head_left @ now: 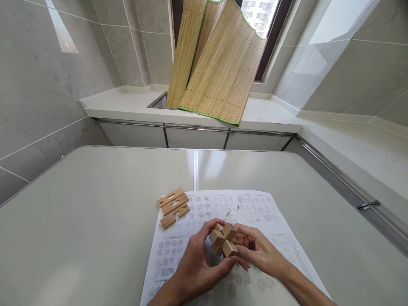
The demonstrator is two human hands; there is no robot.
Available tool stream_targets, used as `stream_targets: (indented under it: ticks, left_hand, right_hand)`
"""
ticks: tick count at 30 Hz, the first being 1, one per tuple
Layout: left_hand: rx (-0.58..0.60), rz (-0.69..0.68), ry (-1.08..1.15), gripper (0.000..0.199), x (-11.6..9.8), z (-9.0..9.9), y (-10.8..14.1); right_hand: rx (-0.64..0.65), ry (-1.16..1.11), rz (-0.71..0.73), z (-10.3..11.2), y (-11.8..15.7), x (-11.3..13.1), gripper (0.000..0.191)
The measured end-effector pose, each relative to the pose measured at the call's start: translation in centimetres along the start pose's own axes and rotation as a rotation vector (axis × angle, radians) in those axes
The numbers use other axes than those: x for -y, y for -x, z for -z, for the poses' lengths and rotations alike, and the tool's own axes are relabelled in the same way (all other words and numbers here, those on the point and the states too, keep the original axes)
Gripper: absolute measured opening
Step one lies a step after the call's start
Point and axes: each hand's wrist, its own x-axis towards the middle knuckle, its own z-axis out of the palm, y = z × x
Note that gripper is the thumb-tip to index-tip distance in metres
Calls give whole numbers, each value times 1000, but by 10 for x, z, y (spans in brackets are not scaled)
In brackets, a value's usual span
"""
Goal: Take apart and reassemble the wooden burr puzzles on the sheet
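Observation:
A small wooden block puzzle (224, 240), made of interlocking light pieces, is held above a printed sheet (172, 259). My left hand (199, 261) curves around its left side, with fingertips at the top and the thumb low in front. From the right, my right hand (258, 250) grips it between thumb and fingers; some of those fingers are partly hidden behind the blocks. Three flat wooden pieces lie at the sheet's upper left: a slotted one (165, 199) at the back, another slotted one (167, 209) in the middle and a notched one (168, 219) nearest me.
The sheet lies on a pale table (95, 212) with a seam down its middle. Beyond the table's far edge are a white ledge (127, 104) and a bamboo mat (219, 72) leaning by a window. Tiled walls stand on both sides.

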Motion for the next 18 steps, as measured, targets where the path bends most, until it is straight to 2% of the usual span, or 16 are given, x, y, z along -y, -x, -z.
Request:
stream_targets:
  ticks: [5,11,15,18]
  left_hand:
    - [59,-54,-37,59,3,3,0]
    - [3,-66,-183,57,9,3,-2]
    - [-46,-73,-189,55,7,-2,-1]
    - [-73,-65,-178,54,5,-5,0]
  right_hand:
    - [-15,263,31,1,4,6,31]
    - [-187,660,260,1,5,-6,20]
    - [-247,760,384,-2,3,-15,15]
    - [-319,698,463,-4,2,-20,15]
